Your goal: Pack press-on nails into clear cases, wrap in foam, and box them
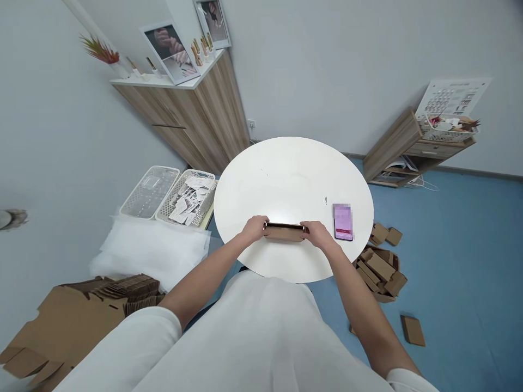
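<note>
A small brown cardboard box [285,234] is held over the near part of the round white table [286,174]. Its long dark opening shows along the far edge. My left hand [256,227] is closed on the box's left end, and my right hand [314,233] grips the right end. What lies inside the box is too dark to make out. To the right of my right hand a phone [343,222] with a lit pink and purple screen lies on the table.
Left of the table are a basket of cards [190,198], a clear-lidded tray [150,191], white foam sheets [149,247] and flat cardboard [67,321]. Several brown boxes [379,267] fill a container on the floor at right; a wooden cabinet [216,109] stands behind.
</note>
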`<act>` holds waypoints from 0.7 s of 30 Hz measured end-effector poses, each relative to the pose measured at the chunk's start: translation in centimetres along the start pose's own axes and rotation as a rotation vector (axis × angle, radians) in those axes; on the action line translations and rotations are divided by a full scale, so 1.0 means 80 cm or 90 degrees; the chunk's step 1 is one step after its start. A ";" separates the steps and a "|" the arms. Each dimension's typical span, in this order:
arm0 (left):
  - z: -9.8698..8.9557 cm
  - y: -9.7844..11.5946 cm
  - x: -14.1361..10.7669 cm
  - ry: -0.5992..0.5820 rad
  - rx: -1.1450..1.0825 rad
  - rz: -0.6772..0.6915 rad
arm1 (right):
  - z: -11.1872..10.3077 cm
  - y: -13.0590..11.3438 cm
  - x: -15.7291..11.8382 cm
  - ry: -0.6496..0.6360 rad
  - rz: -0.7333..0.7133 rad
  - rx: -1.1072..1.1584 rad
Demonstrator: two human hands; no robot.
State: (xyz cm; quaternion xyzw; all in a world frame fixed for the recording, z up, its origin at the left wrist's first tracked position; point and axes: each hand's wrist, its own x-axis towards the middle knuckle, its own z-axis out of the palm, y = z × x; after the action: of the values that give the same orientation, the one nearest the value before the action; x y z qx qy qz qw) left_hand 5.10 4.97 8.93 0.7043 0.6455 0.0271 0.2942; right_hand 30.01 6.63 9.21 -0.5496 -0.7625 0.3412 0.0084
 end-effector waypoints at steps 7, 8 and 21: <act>-0.002 0.001 -0.002 -0.025 0.039 -0.002 | -0.003 -0.010 0.000 -0.018 0.024 -0.091; -0.002 0.000 -0.002 -0.027 0.039 0.000 | -0.002 -0.010 -0.002 -0.019 0.022 -0.083; 0.009 -0.006 -0.005 -0.004 -0.027 0.006 | 0.005 0.000 -0.017 -0.010 0.008 0.047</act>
State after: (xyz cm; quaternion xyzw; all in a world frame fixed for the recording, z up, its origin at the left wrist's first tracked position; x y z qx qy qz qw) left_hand 4.92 4.32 8.23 0.7011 0.6404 0.0405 0.3109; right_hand 30.41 5.27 9.36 -0.5509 -0.7459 0.3737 0.0208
